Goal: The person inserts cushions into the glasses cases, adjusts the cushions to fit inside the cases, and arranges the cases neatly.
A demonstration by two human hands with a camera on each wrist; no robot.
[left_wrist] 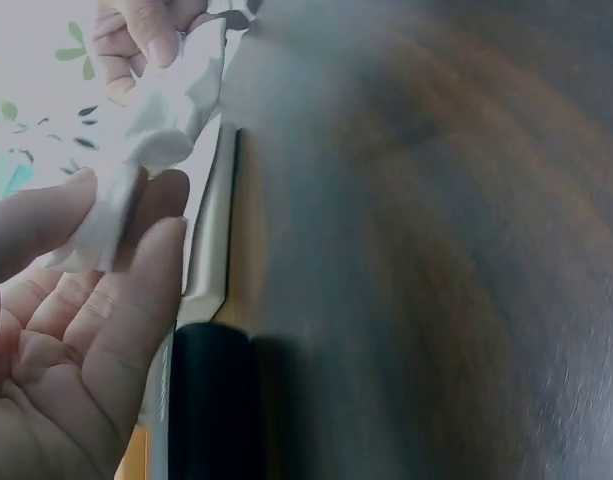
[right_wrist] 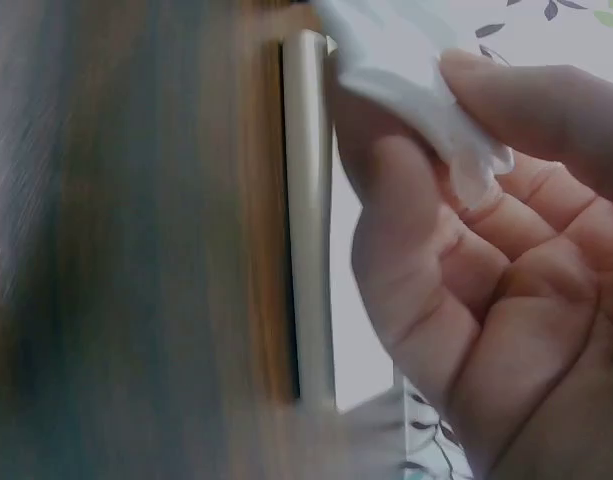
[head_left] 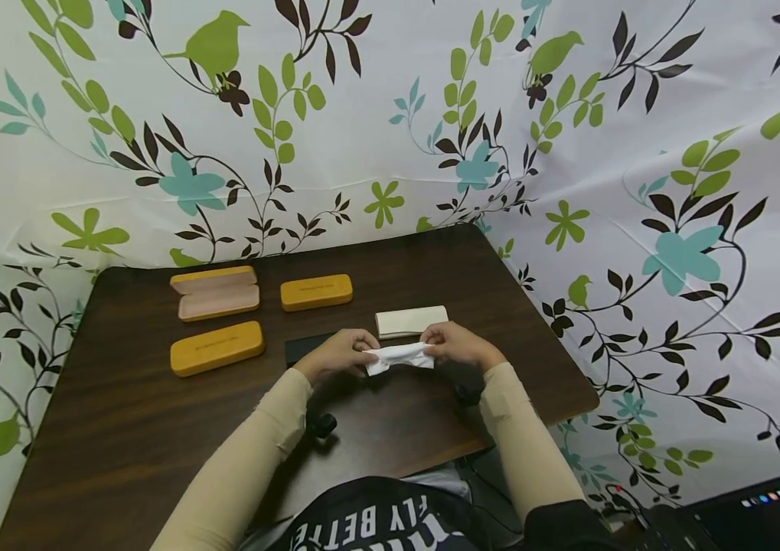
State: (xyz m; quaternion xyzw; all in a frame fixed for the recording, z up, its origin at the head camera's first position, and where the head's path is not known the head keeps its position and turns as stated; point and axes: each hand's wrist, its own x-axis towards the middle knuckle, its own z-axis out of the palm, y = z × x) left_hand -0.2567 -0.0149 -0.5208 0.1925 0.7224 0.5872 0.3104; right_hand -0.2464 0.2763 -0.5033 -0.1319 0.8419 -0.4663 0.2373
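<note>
Stretched between both hands is a small white cloth [head_left: 398,355], bunched and creased along its length. My left hand [head_left: 340,353] pinches one end between thumb and fingers, which shows close up in the left wrist view on the cloth [left_wrist: 171,120]. The other end is pinched by my right hand [head_left: 461,346], its thumb on top of the cloth [right_wrist: 411,75] in the right wrist view. Just beyond the hands lies a cream, flat case [head_left: 410,322]. A black case [head_left: 302,349] sits beside my left hand, partly hidden by it.
Toward the left of the dark wooden table [head_left: 121,444] are an open yellow glasses case [head_left: 219,308] with a pinkish lining and a closed yellow case [head_left: 217,349]. Another closed yellow case [head_left: 317,292] lies farther back. A patterned curtain [head_left: 362,115] hangs behind; a screen [head_left: 768,520] stands lower right.
</note>
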